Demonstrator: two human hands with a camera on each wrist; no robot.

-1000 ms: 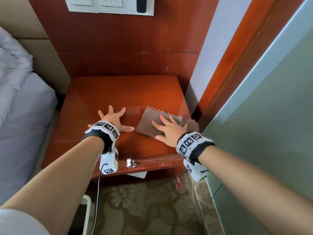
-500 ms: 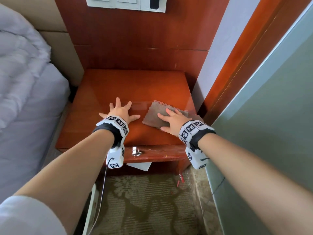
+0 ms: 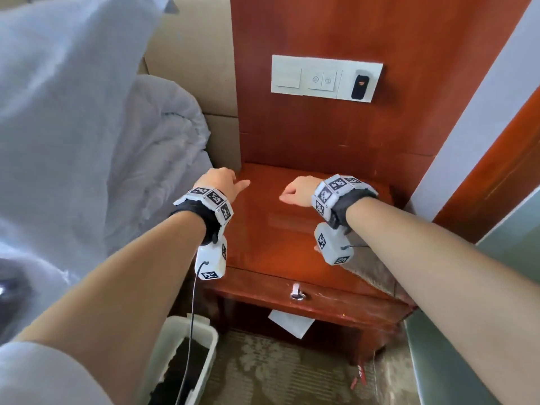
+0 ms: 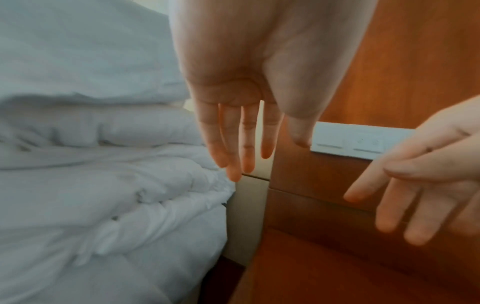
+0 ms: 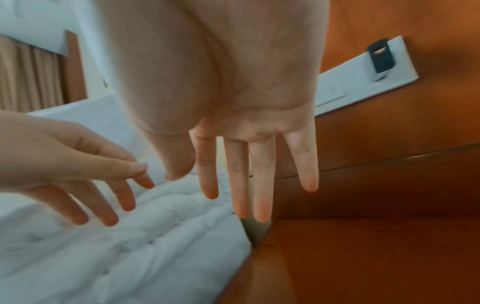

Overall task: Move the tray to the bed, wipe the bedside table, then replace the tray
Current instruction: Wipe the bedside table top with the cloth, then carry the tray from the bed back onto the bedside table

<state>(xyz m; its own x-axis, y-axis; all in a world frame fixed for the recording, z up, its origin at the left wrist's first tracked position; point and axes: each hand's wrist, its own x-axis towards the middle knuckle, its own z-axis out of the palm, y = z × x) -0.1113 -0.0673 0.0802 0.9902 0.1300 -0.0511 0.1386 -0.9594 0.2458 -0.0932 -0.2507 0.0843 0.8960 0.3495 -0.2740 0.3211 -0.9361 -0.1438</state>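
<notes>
The glossy red-brown bedside table [image 3: 271,235] has a bare top. A brown-grey cloth [image 3: 369,273] lies at its front right edge, partly hidden under my right forearm. My left hand [image 3: 225,182] hovers over the table's back left corner beside the bed [image 3: 87,147], fingers straight and holding nothing [image 4: 241,148]. Just to its right, my right hand [image 3: 293,192] hangs above the table, also empty with fingers extended [image 5: 249,181]. A dark blurred shape [image 3: 10,283] shows on the bed at the far left; I cannot tell what it is. No tray is clearly visible.
A white switch panel [image 3: 324,78] with a black device sits on the wooden wall behind the table. On the floor at the table's left stands a white bin [image 3: 190,355]. A paper [image 3: 289,323] hangs below the drawer, which has a key [image 3: 296,293].
Both hands have lifted off the table and drifted back and left toward the bed. My right hand has left the cloth, which stays at the front right. The head view has tilted up.
</notes>
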